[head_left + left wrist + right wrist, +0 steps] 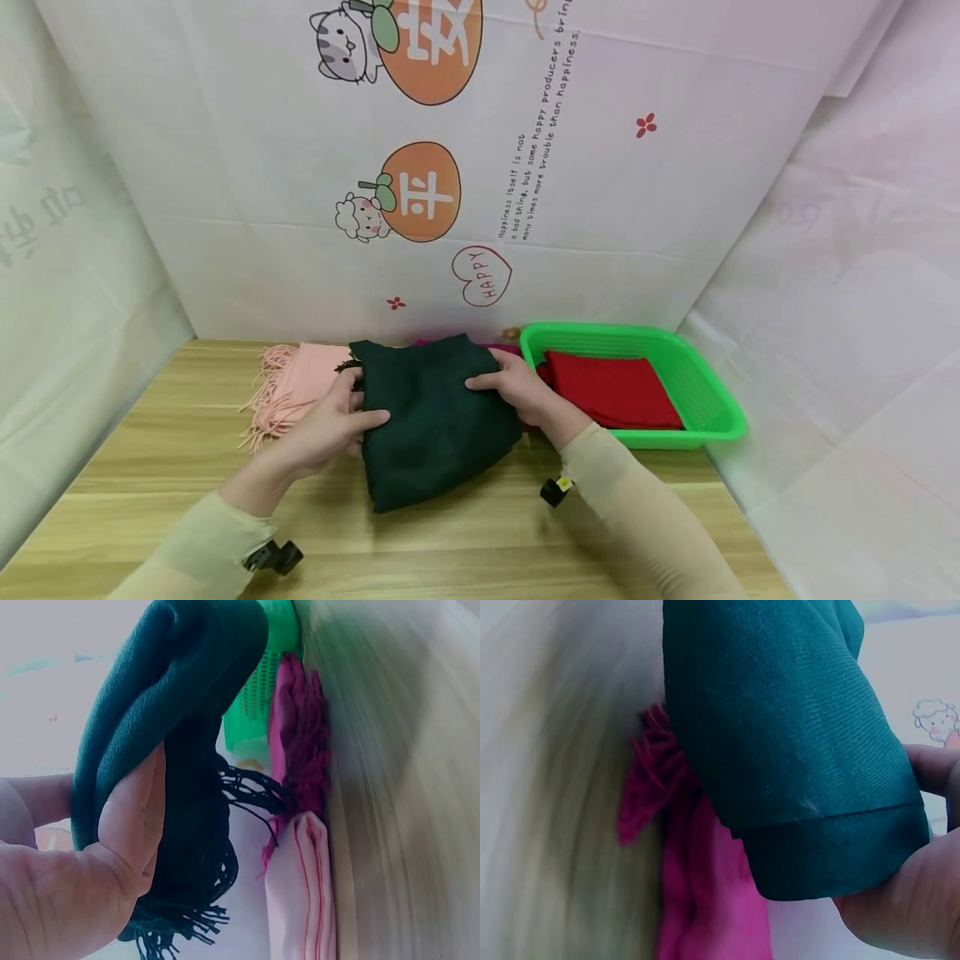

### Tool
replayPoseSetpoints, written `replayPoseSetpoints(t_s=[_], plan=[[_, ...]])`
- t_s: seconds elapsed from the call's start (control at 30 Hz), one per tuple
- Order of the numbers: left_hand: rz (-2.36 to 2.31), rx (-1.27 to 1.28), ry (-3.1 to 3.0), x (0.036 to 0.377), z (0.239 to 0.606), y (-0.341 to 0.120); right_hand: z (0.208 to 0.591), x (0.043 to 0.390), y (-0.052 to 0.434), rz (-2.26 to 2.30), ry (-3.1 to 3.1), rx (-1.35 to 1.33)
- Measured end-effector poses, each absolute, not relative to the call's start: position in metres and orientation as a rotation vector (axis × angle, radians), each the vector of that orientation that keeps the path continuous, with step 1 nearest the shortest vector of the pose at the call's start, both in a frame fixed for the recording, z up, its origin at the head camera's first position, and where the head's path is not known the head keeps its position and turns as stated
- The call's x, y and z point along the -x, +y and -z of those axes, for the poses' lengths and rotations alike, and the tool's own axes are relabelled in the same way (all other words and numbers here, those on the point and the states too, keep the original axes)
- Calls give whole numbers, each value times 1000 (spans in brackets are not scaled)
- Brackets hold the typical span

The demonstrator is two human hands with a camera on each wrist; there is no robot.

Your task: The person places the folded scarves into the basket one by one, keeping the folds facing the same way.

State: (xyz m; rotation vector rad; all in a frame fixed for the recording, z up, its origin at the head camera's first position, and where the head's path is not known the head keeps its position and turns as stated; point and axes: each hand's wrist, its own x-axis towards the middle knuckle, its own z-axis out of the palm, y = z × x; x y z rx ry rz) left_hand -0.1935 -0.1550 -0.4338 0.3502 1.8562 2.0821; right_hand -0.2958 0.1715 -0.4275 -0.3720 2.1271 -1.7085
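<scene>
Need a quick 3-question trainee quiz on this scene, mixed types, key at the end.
1. What are the left hand and right hand both holding?
2. True or false: the folded red cloth lies outside the green basket.
3. Which colour is the scarf lying beside the pale pink scarf on the wooden tabletop?
A) white
B) magenta
C) yellow

Key:
1. The dark green fringed scarf.
2. False; it lies inside.
3. B, the magenta scarf.

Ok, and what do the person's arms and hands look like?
The left sleeve and right sleeve are pale beige. A small black device sits near the left cuff, another device with a yellow patch near the right. The fingers are ungloved.
</scene>
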Motion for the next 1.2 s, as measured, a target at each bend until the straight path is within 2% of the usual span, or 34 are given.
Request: replayPoseSetpoints(t_s=[0.67,1.2], plan=[[-2264,-265,1809,198,438,-81,396,336,222,1488,2174,378],[-2360,-315,1786,199,418,-58,358,353,231,1411,2214,438]])
